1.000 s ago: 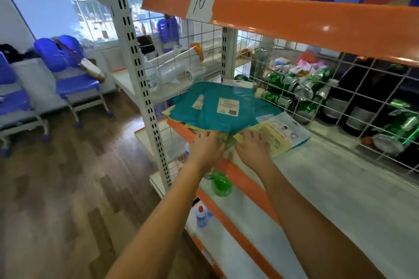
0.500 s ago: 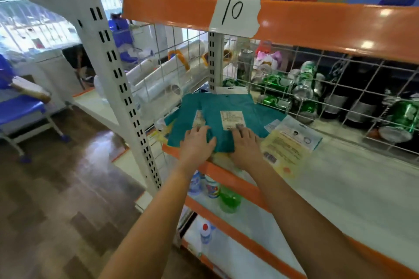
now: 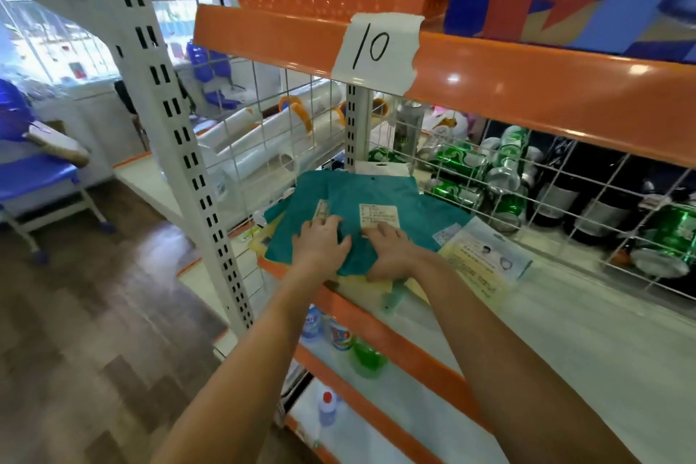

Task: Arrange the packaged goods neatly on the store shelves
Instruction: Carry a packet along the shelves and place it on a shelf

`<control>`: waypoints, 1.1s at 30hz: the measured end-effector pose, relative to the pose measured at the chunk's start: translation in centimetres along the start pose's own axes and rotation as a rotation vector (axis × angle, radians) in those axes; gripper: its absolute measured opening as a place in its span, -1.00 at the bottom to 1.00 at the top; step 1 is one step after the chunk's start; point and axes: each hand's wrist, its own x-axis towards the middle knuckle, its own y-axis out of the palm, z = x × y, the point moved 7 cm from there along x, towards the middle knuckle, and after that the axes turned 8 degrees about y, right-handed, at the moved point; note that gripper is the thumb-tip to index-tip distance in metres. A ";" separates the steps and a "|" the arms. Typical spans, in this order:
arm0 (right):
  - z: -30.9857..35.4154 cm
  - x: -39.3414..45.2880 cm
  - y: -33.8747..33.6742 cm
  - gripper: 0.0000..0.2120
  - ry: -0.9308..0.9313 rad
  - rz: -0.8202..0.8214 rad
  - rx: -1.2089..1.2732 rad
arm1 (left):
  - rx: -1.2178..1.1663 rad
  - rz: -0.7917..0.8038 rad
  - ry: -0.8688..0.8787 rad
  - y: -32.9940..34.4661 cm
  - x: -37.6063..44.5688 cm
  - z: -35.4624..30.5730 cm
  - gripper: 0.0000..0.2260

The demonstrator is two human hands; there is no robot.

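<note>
A stack of flat teal packets with white labels lies at the left end of the white shelf. My left hand rests flat on the teal stack's front left part. My right hand lies flat on the front right part, fingertips at a white label. Yellow and pale packets stick out from under the teal stack to the right and at the front edge.
A wire grid backs the shelf, with green cans and dark bottles behind it. An orange shelf lip above carries a paper tag reading 10. Bottles stand on lower shelves. A white upright post is at left.
Both hands moved from the shelf's front edge up onto the teal stack and now lie further back on it. The view came closer to the shelf.
</note>
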 end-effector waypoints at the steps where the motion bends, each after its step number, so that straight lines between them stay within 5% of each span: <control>1: 0.2 0.1 -0.1 -0.22 -0.010 0.002 0.018 | 0.002 -0.006 0.001 -0.1 -0.1 0.0 -0.61; 14: 4.3 1.9 -0.9 -0.51 0.248 -0.269 0.145 | 0.050 0.000 0.171 -2.1 1.5 3.4 -0.65; 33: 7.8 3.1 -0.2 -0.37 0.652 -0.354 0.032 | 0.214 0.108 0.556 -1.1 2.6 6.8 -0.64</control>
